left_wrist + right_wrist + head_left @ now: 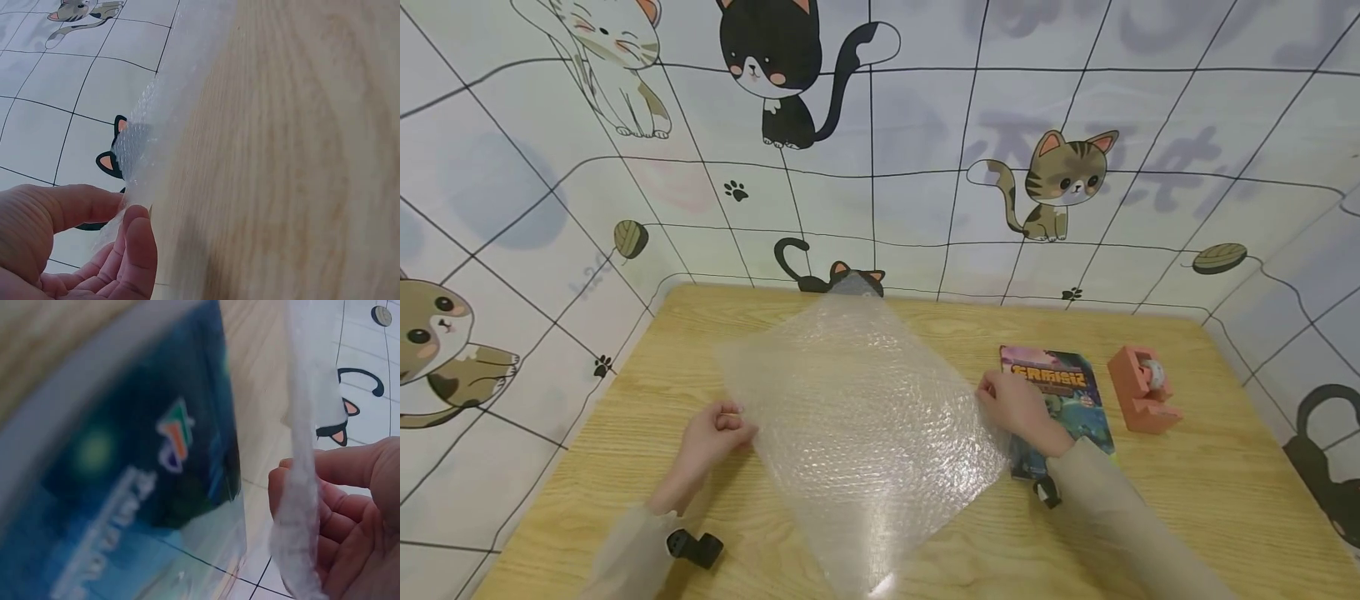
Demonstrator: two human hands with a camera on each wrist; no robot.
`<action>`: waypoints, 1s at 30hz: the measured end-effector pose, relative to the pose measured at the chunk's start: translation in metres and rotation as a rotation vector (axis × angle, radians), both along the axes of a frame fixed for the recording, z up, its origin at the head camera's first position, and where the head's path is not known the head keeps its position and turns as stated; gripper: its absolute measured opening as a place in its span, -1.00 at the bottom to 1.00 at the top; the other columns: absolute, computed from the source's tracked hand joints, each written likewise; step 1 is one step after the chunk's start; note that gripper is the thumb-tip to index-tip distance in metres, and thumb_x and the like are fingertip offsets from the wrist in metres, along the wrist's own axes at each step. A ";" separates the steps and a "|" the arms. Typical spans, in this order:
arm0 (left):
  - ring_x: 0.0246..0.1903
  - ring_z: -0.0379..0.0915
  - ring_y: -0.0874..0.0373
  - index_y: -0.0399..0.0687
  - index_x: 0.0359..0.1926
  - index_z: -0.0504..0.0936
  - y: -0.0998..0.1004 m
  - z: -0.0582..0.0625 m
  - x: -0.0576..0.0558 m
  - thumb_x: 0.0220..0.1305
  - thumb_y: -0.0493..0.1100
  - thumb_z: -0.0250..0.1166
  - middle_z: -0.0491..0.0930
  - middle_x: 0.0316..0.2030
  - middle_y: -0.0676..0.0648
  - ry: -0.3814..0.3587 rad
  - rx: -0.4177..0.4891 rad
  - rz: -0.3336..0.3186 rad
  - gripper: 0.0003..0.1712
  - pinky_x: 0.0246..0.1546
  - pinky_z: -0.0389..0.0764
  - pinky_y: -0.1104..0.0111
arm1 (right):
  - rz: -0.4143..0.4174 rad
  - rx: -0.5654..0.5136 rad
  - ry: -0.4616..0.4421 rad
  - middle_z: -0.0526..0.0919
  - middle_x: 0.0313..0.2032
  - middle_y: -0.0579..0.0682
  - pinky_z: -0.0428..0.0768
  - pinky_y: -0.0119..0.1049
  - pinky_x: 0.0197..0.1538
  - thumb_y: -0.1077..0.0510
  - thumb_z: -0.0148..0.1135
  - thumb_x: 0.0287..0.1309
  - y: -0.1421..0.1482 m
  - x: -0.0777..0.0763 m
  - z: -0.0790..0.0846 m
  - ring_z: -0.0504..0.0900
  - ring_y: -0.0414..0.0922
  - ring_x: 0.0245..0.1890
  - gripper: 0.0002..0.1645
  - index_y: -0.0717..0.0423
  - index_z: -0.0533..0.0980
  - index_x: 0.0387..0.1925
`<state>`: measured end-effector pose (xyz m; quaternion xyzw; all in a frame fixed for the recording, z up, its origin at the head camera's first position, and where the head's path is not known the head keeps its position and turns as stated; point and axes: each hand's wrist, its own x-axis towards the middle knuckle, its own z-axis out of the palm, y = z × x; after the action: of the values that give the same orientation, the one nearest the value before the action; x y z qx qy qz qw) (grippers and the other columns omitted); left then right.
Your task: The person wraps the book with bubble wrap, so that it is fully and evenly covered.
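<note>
A clear sheet of bubble wrap (865, 408) is spread diamond-wise over the middle of the wooden table, its far corner overlapping the back wall in the head view. My left hand (715, 437) pinches its left edge between thumb and fingers; the left wrist view shows the film (140, 150) running up from the fingertips (140, 240). On the other side my right hand (1018, 408) pinches the right edge, where the sheet (303, 444) hangs between thumb and fingers. Partly behind the right hand lies a colourful book (1078, 412), its blue cover (131, 469) close by in the right wrist view.
A pink-orange tape dispenser (1142, 392) with a roll of tape stands right of the book. The wooden table (1195, 500) ends at a cat-printed wall cloth (917, 208) at the back and sides. Small black cameras (695, 547) sit on both wrists.
</note>
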<state>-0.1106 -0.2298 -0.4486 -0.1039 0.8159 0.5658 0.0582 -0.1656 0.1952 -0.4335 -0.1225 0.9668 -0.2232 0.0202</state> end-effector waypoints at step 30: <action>-0.44 0.41 0.17 -0.42 0.09 0.31 0.006 0.000 0.015 0.05 -0.28 0.40 0.48 -0.31 -0.19 0.261 -0.336 0.166 -0.37 -0.47 0.42 0.57 | 0.024 -0.135 0.108 0.51 -0.57 -0.01 0.31 -0.28 -0.57 0.22 0.08 0.28 0.015 -0.020 0.002 0.35 -0.16 -0.66 -0.82 0.28 0.54 -0.33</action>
<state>-0.0960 -0.2241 -0.4482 -0.1047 0.8881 0.4332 -0.1126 -0.1860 0.2104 -0.4315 -0.1471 0.9477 -0.2808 -0.0377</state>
